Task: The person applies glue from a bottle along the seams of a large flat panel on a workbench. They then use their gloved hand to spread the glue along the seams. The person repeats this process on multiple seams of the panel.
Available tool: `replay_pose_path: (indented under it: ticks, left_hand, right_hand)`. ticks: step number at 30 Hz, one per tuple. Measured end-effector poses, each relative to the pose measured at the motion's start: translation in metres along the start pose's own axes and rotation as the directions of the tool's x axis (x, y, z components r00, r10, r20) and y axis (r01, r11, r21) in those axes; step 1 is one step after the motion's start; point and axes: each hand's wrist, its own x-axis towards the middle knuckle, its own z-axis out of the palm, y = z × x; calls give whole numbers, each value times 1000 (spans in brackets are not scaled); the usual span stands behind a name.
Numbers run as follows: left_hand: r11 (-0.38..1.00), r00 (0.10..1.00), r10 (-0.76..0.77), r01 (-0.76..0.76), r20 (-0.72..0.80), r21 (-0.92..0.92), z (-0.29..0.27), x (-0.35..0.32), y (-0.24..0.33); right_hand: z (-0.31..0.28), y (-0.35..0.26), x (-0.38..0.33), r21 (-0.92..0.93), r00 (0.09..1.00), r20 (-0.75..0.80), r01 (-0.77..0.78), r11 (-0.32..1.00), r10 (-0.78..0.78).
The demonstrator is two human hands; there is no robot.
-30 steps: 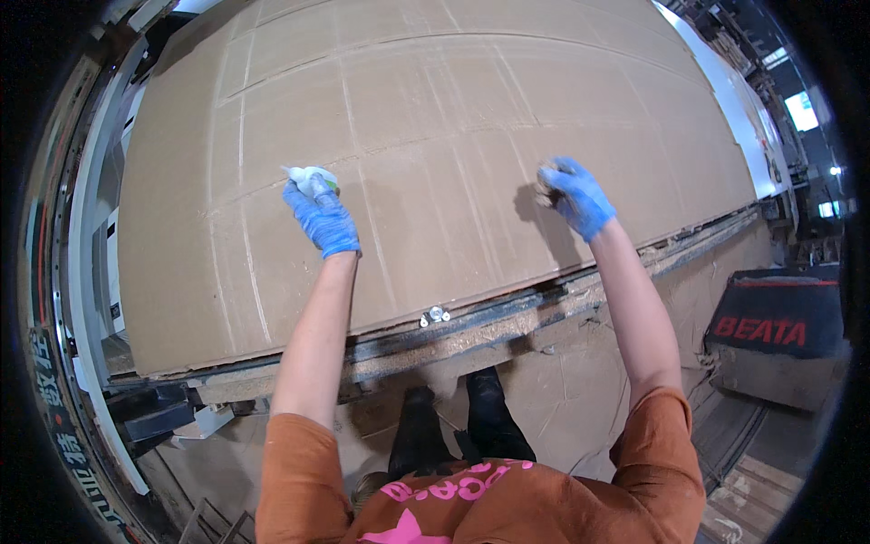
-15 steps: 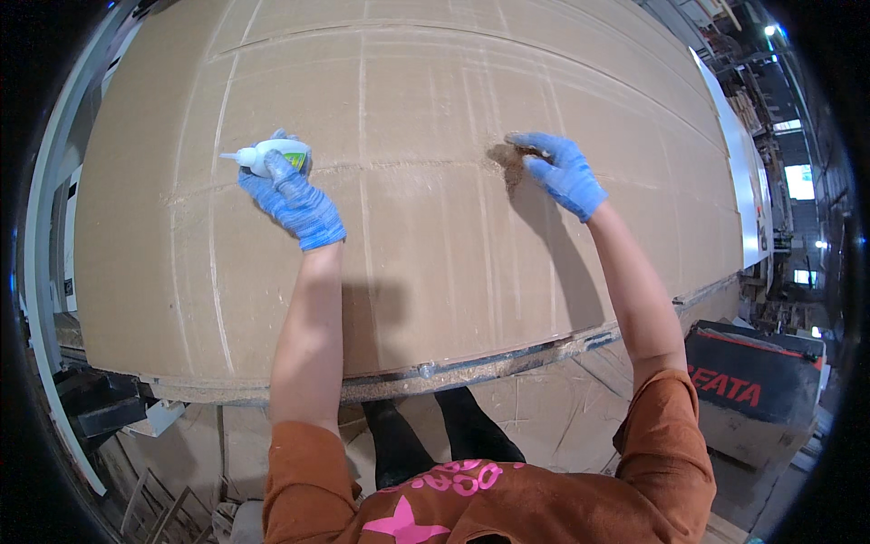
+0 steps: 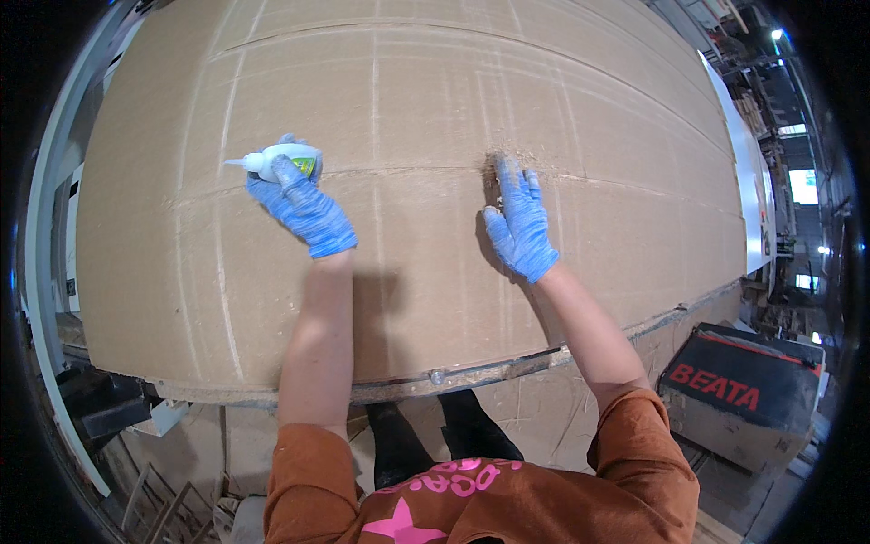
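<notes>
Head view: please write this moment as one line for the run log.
left hand: holds white bottle | right hand: open, at loose debris | beneath: cardboard

floor (image 3: 544, 408): brown, creased | right: dark-topped box (image 3: 734, 403); bright window (image 3: 803, 187) beyond; small lamp (image 3: 777, 34) above window | left: pale rail (image 3: 43, 236)

Over there, the left hand (image 3: 305, 208) grips a white bottle (image 3: 292, 156); the right hand (image 3: 523, 225), outstretched, is at scattered crumbs (image 3: 524, 153) on the cardboard (image 3: 435, 263).
</notes>
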Motion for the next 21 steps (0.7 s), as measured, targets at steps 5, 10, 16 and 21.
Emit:
replay_pose_path:
  ticks: [5,10,16,21]
  left_hand:
    - [999,999,-38,38,-8,-30,4,-3,7]
    - [998,999,-25,24,-25,-63,3,-3,1]
    - [998,999,-9,6,-47,-63,3,-3,3]
    - [999,1000,15,-15,-15,-44,1,-3,4]
  right_hand:
    - [-9,23,6,21,996,-43,-77,997,78]
    - [8,-5,6,-391,977,167,-55,919,130]
    - [18,-46,20,-267,964,266,84,960,-11]
    - [21,-45,18,-383,983,180,26,923,47]
